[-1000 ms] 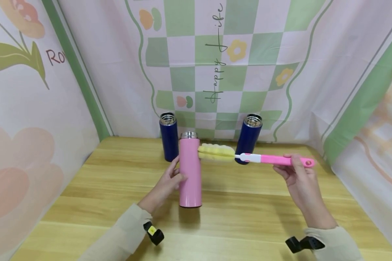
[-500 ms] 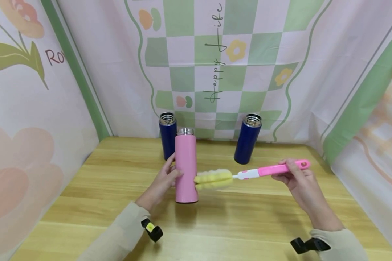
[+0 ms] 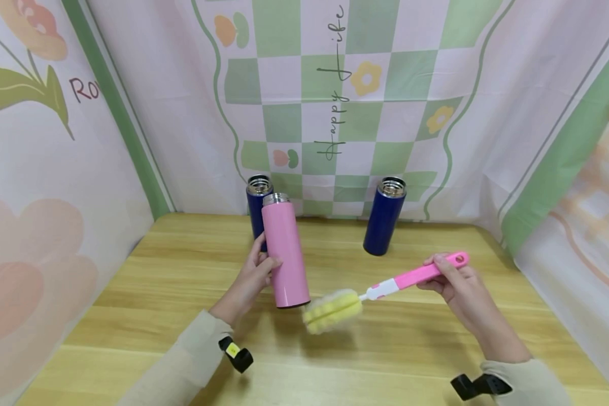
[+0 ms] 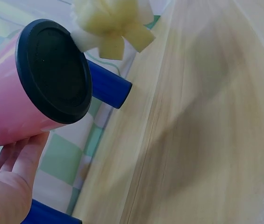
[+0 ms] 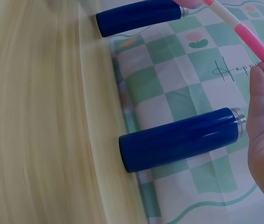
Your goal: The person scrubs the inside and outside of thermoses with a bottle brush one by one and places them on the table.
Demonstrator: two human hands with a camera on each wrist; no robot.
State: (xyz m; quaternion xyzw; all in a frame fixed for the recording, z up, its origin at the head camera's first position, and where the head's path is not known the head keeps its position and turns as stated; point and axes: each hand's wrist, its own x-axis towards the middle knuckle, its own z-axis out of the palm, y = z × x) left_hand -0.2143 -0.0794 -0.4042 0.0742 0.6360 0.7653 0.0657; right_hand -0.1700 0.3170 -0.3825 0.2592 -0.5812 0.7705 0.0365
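My left hand grips a pink thermos bottle round its side and holds it above the table, its open metal mouth up and leaning left. In the left wrist view the bottle's black base faces the camera. A bottle brush with a pink and white handle is pinched near its end by my right hand. The brush's yellow and white sponge head hangs just right of the bottle's base, over the table. Whether they touch I cannot tell.
Two dark blue thermos bottles stand without lids at the back of the wooden table. The left blue bottle is partly hidden behind the pink one; the right blue bottle stands apart. A patterned cloth hangs behind them.
The brush head has swept down along the pink bottle from its upper side to beside its base, and the handle now slants. The bottle has shifted slightly left and up, tilting left.
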